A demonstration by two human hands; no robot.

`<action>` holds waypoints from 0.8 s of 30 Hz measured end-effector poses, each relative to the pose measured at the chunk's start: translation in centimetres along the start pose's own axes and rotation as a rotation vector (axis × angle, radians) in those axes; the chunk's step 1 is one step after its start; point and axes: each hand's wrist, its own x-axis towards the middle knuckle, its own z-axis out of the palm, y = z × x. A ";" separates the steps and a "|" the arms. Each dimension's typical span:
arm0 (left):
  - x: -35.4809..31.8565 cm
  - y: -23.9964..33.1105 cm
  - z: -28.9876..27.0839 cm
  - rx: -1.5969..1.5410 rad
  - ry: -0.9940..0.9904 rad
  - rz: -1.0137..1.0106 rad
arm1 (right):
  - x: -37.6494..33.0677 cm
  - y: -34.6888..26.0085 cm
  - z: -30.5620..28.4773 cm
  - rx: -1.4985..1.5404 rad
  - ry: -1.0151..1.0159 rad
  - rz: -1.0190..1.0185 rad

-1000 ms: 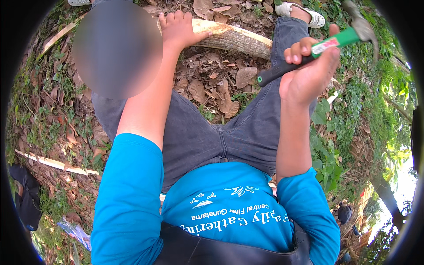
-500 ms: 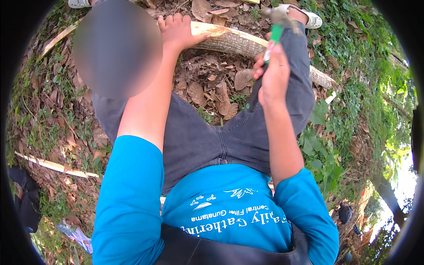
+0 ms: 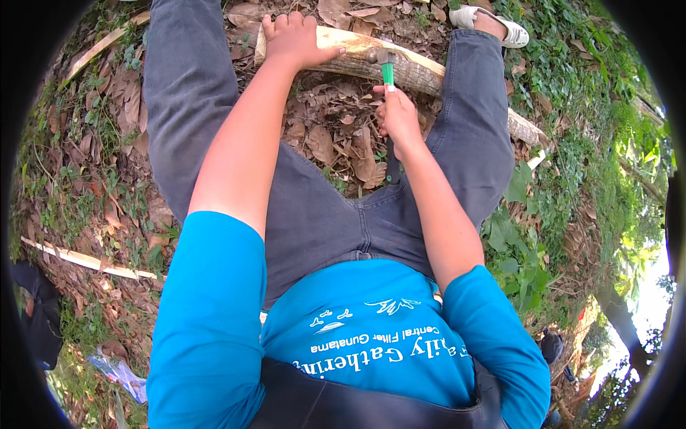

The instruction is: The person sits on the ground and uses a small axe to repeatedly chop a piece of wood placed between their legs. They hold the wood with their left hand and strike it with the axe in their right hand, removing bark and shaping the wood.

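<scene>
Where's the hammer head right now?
Top centre of the head view: the hammer head rests on the log, just right of the left hand, above the right hand gripping its handle.

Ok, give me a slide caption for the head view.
Left hand steadies a log on leaf litter while the right hand brings a green-handled hammer onto it.

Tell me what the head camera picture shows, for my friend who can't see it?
A person seated on leafy ground presses the left hand on a pale wooden log while the right hand grips a green-handled hammer whose head meets the log. Grey trousers, a blue shirt and a sandalled foot fill the rest.
</scene>
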 end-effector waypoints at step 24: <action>-0.1 -0.2 -0.2 -0.016 -0.029 -0.014 | -4.7 -10.5 -0.5 0.491 0.055 -0.610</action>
